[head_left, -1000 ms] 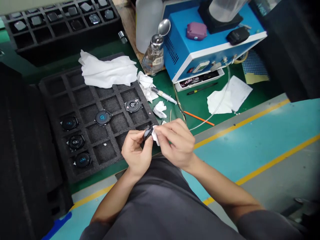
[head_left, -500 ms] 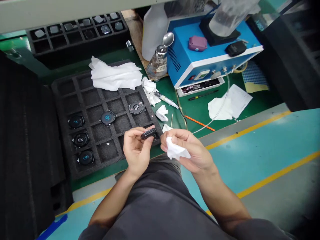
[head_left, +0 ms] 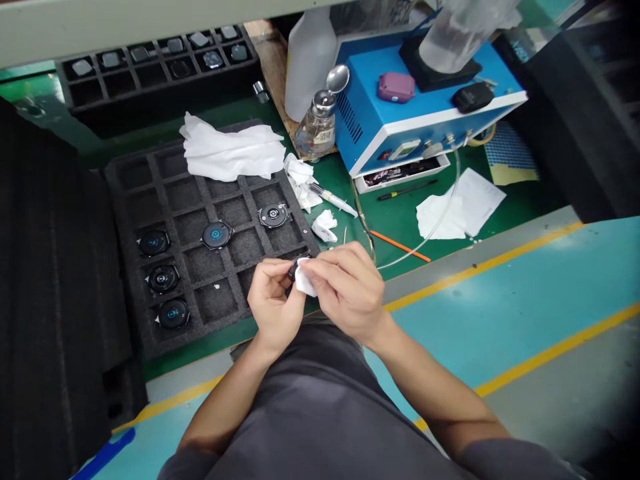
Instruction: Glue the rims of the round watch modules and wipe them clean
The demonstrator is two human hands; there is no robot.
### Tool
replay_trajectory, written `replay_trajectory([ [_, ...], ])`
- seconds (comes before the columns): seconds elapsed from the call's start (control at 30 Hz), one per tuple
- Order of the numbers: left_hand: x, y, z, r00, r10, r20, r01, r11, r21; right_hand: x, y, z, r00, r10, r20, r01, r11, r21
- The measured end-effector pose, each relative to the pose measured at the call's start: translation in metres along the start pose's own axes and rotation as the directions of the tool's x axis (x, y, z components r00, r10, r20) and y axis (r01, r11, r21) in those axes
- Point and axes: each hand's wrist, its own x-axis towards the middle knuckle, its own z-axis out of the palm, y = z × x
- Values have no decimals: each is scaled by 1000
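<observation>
My left hand (head_left: 275,297) pinches a dark watch case (head_left: 293,270) by its sides, just over the front edge of the foam tray (head_left: 215,303). Pressed against that watch case is a folded white wipe (head_left: 305,280), gripped between the fingers and thumb of my right hand (head_left: 350,287). My fingers and the wipe hide most of the watch case. Several round watch cases, among them one with a blue mark (head_left: 217,235) and one showing its sensor side (head_left: 274,215), lie in the tray's compartments.
White cloths (head_left: 235,150) cover the tray's far side. Right of it lie crumpled wipes (head_left: 325,225), a syringe (head_left: 334,199) and an orange stick (head_left: 400,245). A glass dispenser bottle (head_left: 317,127) stands beside a blue machine (head_left: 370,127) with a clear tube. Another foam tray (head_left: 155,73) sits behind.
My right hand has moved left and turned over, bringing the white wipe onto the watch case. My left hand has stayed in nearly the same place.
</observation>
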Motion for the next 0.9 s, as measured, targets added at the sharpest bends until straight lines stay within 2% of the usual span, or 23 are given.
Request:
replay_trajectory([
  [0.1, -1, 0, 1, 996, -80, -28, 81, 996, 22, -2, 11, 2, 995, -93, 29, 96, 988, -125],
  [0.17, -1, 0, 3, 994, -107, -23, 108, 994, 30, -2, 14, -4, 989, -106, 100, 128, 961, -244],
  [0.23, 2, 2, 3, 992, -116, -52, 118, 993, 32, -2, 13, -15, 975, -29, 222, 118, 910, -398],
  [0.3, 7, 4, 1, 983, -168, -80, 168, 986, -13, -1, 12, -25, 950, 88, 299, 70, 876, -478],
  [0.37, 13, 6, -4, 964, -261, -44, 256, 962, -99, -2, 12, -32, 950, 156, 271, -38, 917, -397],
  [0.47, 19, 10, -11, 934, -349, 73, 356, 919, -170, -1, 14, -36, 962, 244, 124, -229, 965, -126],
  [0.53, 21, 12, -14, 923, -367, 112, 381, 911, -158, -1, 14, -35, 946, 321, 52, -322, 947, -5],
  [0.63, 21, 11, -16, 912, -382, 146, 404, 899, -171, 0, 12, -32, 903, 430, 11, -428, 896, 117],
  [0.77, 19, 6, -19, 928, -332, 169, 359, 918, -166, 0, 7, -32, 871, 490, 28, -484, 849, 211],
  [0.9, 15, 3, -19, 957, -242, 160, 251, 967, -39, 1, -3, -31, 887, 459, 55, -458, 855, 243],
])
